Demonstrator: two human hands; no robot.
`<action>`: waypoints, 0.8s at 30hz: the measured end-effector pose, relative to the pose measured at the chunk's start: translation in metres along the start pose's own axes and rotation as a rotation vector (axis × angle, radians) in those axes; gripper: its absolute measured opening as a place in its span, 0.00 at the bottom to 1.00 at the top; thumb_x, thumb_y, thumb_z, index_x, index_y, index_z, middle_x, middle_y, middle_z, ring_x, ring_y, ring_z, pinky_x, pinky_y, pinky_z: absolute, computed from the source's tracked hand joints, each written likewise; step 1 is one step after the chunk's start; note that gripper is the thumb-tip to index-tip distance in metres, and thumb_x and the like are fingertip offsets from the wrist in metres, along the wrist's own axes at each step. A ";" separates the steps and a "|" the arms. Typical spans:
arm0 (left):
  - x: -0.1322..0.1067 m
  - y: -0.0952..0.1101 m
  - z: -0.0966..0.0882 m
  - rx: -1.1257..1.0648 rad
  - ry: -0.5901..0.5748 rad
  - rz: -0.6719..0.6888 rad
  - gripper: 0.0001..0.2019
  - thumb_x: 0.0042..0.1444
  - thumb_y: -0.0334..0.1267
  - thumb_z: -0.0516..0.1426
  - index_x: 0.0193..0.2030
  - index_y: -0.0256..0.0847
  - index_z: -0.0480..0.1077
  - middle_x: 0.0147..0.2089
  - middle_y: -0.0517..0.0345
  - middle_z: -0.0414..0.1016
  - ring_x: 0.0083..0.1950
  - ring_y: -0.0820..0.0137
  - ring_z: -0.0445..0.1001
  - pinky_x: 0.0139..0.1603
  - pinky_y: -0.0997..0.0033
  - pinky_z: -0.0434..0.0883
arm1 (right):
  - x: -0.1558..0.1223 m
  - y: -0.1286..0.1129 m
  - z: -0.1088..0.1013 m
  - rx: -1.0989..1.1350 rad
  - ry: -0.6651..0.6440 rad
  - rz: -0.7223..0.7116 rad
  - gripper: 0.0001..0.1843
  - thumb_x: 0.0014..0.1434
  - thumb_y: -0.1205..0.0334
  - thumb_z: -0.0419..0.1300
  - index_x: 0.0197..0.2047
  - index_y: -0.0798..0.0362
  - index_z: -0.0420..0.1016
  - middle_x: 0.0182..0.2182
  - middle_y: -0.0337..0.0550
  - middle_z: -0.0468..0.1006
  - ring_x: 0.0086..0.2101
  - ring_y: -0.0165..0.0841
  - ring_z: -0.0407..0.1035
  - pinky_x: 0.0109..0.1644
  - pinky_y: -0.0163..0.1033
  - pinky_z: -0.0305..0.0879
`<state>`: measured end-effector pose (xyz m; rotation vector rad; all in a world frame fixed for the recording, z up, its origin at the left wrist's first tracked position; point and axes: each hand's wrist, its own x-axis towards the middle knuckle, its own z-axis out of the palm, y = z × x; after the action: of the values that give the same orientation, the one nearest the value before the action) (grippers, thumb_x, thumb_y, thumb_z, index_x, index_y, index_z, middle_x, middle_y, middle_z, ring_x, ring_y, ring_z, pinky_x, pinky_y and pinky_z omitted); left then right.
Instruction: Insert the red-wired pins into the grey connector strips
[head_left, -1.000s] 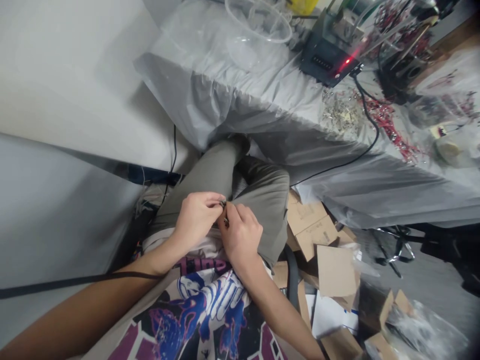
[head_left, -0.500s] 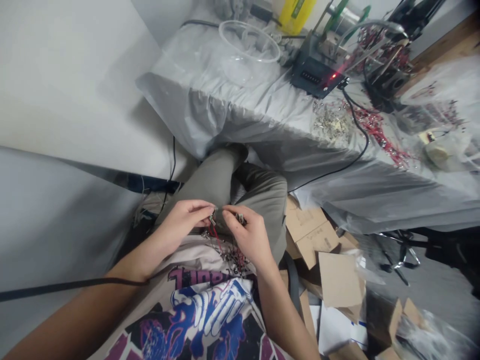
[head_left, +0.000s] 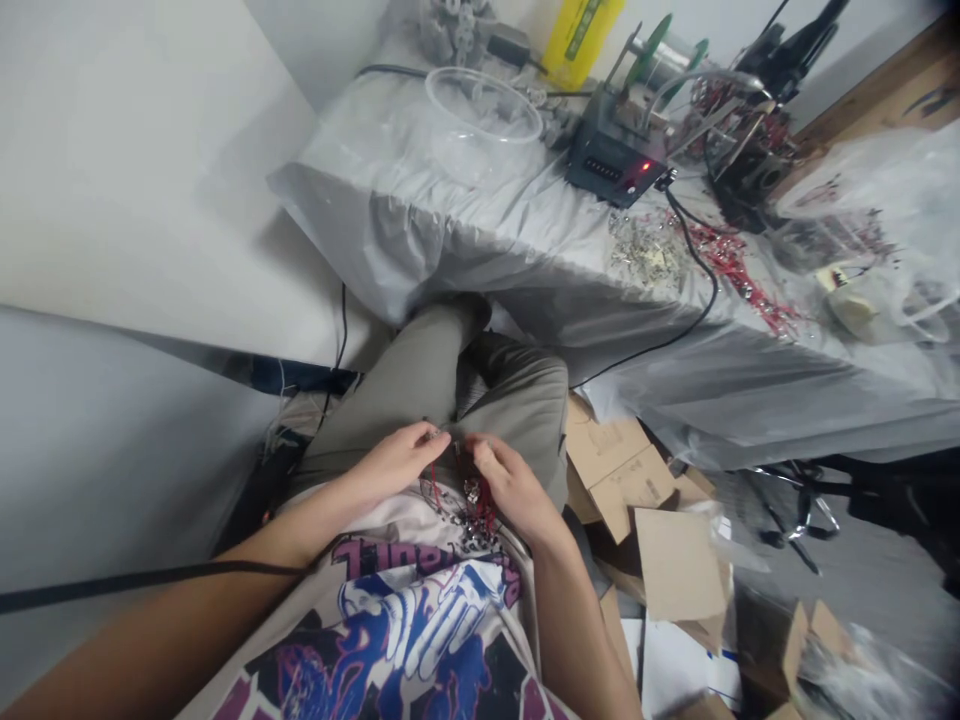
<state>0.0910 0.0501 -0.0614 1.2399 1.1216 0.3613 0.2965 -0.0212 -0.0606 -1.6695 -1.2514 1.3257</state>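
Observation:
My left hand is closed over my lap, its fingertips pinching a small metal part with a thin red wire hanging down. Close beside it, my right hand is closed too, with thumb and forefinger pressed together. Some wire shows by its fingers, but what the tips grip is too small to make out. Beneath both hands, a tangled bundle of red and black wires with small metal ends lies on my lap against the shirt.
Ahead stands a table under a grey plastic cover. It bears a clear round tub, a dark box with a red light, a solder wire spool, loose metal parts and red wires. Cardboard boxes lie at right.
Both hands have moved slightly down toward my lap, and the left also shifted right. The metal part the left holds is now more covered by its fingers. The camera view has shifted slightly.

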 end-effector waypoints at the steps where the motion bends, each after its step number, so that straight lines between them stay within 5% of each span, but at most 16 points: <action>1: 0.000 0.001 0.003 -0.029 -0.012 -0.016 0.22 0.65 0.60 0.61 0.42 0.40 0.80 0.42 0.51 0.84 0.44 0.59 0.80 0.43 0.69 0.73 | 0.000 0.002 0.001 0.089 0.025 0.040 0.33 0.72 0.31 0.56 0.52 0.53 0.84 0.48 0.49 0.86 0.52 0.42 0.79 0.59 0.45 0.72; 9: -0.002 0.014 0.034 -0.341 -0.038 -0.185 0.25 0.63 0.59 0.65 0.53 0.40 0.73 0.44 0.52 0.81 0.47 0.62 0.80 0.44 0.69 0.75 | 0.003 -0.008 0.049 0.790 0.376 0.348 0.31 0.61 0.32 0.67 0.50 0.53 0.81 0.46 0.51 0.87 0.49 0.46 0.82 0.54 0.48 0.80; 16: 0.012 0.035 0.048 -0.671 -0.055 -0.211 0.25 0.66 0.58 0.64 0.62 0.49 0.68 0.57 0.51 0.82 0.54 0.62 0.84 0.46 0.69 0.80 | 0.026 -0.032 0.048 0.649 0.447 0.257 0.37 0.69 0.32 0.57 0.65 0.54 0.77 0.63 0.55 0.81 0.62 0.46 0.77 0.66 0.51 0.75; 24: 0.031 0.050 0.037 -0.801 -0.107 -0.118 0.42 0.49 0.51 0.76 0.66 0.43 0.65 0.47 0.50 0.84 0.47 0.53 0.85 0.38 0.66 0.77 | 0.063 -0.069 0.040 0.450 0.338 0.075 0.47 0.72 0.30 0.51 0.82 0.50 0.57 0.79 0.48 0.60 0.78 0.40 0.52 0.83 0.48 0.46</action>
<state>0.1521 0.0700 -0.0358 0.4766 0.8203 0.5750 0.2407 0.0584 -0.0305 -1.5397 -0.6429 1.1952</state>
